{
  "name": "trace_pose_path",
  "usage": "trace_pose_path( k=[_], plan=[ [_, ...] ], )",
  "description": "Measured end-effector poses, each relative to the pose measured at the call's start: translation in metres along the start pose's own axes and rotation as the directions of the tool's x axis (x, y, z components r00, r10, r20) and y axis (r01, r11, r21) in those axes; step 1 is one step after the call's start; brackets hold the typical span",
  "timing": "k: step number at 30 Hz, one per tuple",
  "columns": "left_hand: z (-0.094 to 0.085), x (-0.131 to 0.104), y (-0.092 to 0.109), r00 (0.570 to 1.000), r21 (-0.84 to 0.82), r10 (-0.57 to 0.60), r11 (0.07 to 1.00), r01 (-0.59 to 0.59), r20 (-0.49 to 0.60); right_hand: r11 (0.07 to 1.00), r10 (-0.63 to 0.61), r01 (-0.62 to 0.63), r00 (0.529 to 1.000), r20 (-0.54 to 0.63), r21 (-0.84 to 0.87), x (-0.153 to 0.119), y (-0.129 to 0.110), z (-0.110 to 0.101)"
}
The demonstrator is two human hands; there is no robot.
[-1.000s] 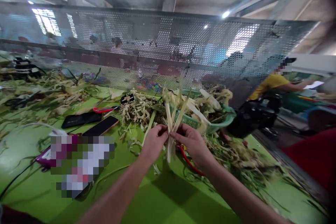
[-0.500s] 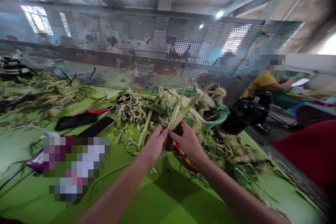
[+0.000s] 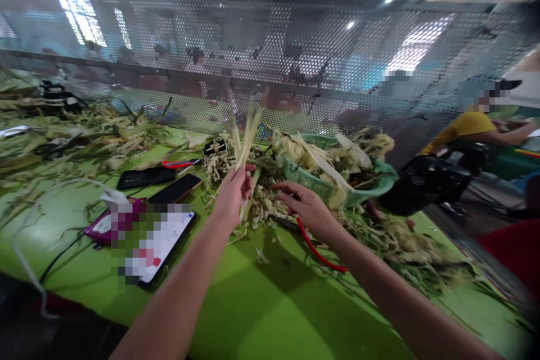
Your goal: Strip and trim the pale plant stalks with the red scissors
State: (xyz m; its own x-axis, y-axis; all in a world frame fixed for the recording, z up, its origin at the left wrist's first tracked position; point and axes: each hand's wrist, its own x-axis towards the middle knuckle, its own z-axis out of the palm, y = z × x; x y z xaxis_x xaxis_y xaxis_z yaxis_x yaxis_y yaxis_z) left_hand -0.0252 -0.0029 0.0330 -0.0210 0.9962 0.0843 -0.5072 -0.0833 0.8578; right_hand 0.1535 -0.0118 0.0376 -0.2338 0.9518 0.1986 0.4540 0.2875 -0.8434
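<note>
My left hand (image 3: 236, 191) is closed around the lower end of a bunch of pale corn husk strips (image 3: 246, 140). The strips point upward and fan apart, their tips blurred by motion. My right hand (image 3: 306, 205) is held a short way to the right, fingers loosely bent and apart, with nothing visible in them. Just below it lies a tool with a curved red handle (image 3: 318, 250), partly covered by the hand. Small husk scraps (image 3: 219, 174) are heaped behind my left hand. Beyond my right hand stands a green plastic basket (image 3: 363, 197) full of dried husks and silk.
On the left of the green table (image 3: 253, 304) lie phones (image 3: 176, 188), a red-handled cutter (image 3: 179, 163) and a purple power strip (image 3: 101, 230). Husks (image 3: 84, 129) cover the far left. A perforated metal screen (image 3: 253, 62) stands behind. A person in yellow (image 3: 464, 129) sits at right.
My hands have separated. The left has moved up and leftward with the husk strips, while the right has let go of them. The view has shifted slightly.
</note>
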Motion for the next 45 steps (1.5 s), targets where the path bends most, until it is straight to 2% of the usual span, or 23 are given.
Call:
trace_pose_path(
  k=[2,4,6,9,11,14,17,19,23,27,30,34,38,42,45],
  plan=[
    [-0.008,0.009,0.005,0.995,-0.084,0.037,0.995,-0.044,-0.092,0.987,-0.056,0.071,0.992,0.109,-0.144,0.010,0.002,0.015],
    [-0.013,0.015,0.007,0.986,-0.132,0.023,0.990,-0.046,-0.168,0.956,-0.091,0.139,0.978,0.189,-0.260,0.019,0.005,0.033],
    [-0.016,0.018,0.008,0.978,-0.164,-0.003,0.986,-0.032,-0.208,0.922,-0.107,0.178,0.971,0.214,-0.344,0.027,0.007,0.048],
    [-0.019,0.018,0.008,0.978,-0.173,-0.047,0.985,0.011,-0.204,0.909,-0.074,0.140,0.981,0.179,-0.392,0.036,0.011,0.058],
    [-0.021,0.017,0.008,0.981,-0.139,-0.067,0.989,0.042,-0.184,0.939,-0.026,0.067,0.992,0.125,-0.336,0.038,0.012,0.054],
    [-0.020,0.016,0.004,0.986,-0.037,-0.073,0.997,0.068,-0.152,0.997,0.027,-0.021,0.997,0.077,-0.079,0.033,0.008,0.038],
    [-0.015,0.012,-0.005,0.986,0.076,-0.133,0.987,0.141,-0.100,0.971,0.075,-0.096,0.992,0.103,0.218,0.019,-0.003,0.018],
    [-0.009,0.008,-0.013,0.979,0.130,-0.197,0.971,0.202,-0.047,0.941,0.086,-0.120,0.989,0.120,0.315,0.008,-0.010,0.008],
    [0.000,-0.001,-0.024,0.959,0.152,-0.267,0.956,0.251,0.091,0.938,0.051,-0.081,0.994,0.097,0.336,-0.007,-0.008,-0.001],
    [0.003,-0.005,-0.026,0.948,0.215,-0.269,0.949,0.231,0.171,0.951,0.086,-0.092,0.996,0.032,0.296,-0.010,0.002,-0.001],
    [0.003,-0.004,-0.025,0.952,0.243,-0.253,0.947,0.209,0.171,0.926,0.127,-0.130,0.991,0.032,0.355,-0.009,0.006,0.000],
    [0.002,-0.003,-0.025,0.955,0.250,-0.259,0.944,0.218,0.147,0.857,0.188,-0.224,0.974,0.123,0.464,-0.009,0.004,-0.001],
    [0.005,-0.005,-0.025,0.949,0.208,-0.275,0.948,0.240,0.155,0.829,0.207,-0.248,0.969,0.136,0.501,-0.010,0.002,-0.001],
    [0.008,-0.008,-0.024,0.947,0.186,-0.284,0.949,0.256,0.147,0.775,0.228,-0.305,0.952,0.206,0.553,-0.011,-0.002,0.002],
    [0.011,-0.009,-0.021,0.947,0.169,-0.298,0.946,0.276,0.122,0.776,0.236,-0.295,0.956,0.176,0.558,-0.011,-0.003,0.002]
  ],
)
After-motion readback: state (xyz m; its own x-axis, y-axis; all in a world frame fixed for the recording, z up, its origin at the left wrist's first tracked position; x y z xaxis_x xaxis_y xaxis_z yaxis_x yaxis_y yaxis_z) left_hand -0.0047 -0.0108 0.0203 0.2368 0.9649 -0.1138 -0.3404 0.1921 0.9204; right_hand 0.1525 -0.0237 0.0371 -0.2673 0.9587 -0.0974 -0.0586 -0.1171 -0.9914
